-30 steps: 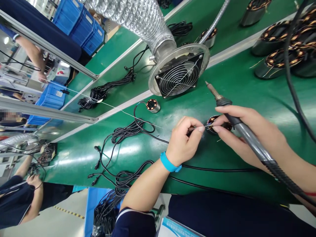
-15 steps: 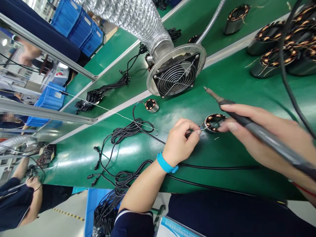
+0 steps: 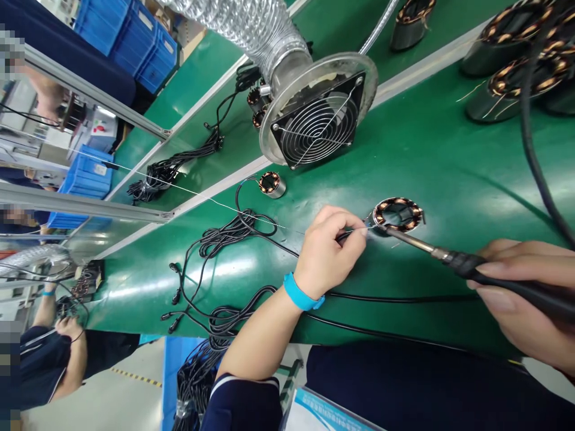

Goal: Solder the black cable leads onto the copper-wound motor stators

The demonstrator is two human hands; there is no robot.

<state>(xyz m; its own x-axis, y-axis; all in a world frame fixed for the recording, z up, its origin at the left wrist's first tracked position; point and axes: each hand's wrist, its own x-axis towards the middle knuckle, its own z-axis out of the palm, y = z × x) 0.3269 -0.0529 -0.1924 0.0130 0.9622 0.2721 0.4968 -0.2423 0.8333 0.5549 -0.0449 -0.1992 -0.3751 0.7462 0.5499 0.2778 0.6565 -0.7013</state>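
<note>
My right hand (image 3: 525, 293) grips a soldering iron (image 3: 458, 258) by its black handle. The iron's tip touches or nearly touches the near left rim of a motor stator (image 3: 398, 222) with copper windings, lying on the green bench. My left hand (image 3: 335, 248), with a blue wrist strap, is closed in a pinch at the stator's left side. Between its thumb and finger are a black cable end and a thin silvery wire pointing at the stator. Exactly where wire and iron tip meet is too small to make out.
A fume extractor fan (image 3: 318, 134) hangs above the bench (image 3: 426, 161). A smaller stator (image 3: 272, 185) and coiled black cables (image 3: 229, 236) lie left. Larger stators (image 3: 496, 90) stand at the back right. A blue bin (image 3: 171, 371) holds cables below. Another person's hand (image 3: 69, 328) works far left.
My right hand has drawn back from the stator and turned the iron, bringing its tip down onto the stator's near left rim. My left hand keeps its pinch beside the stator.
</note>
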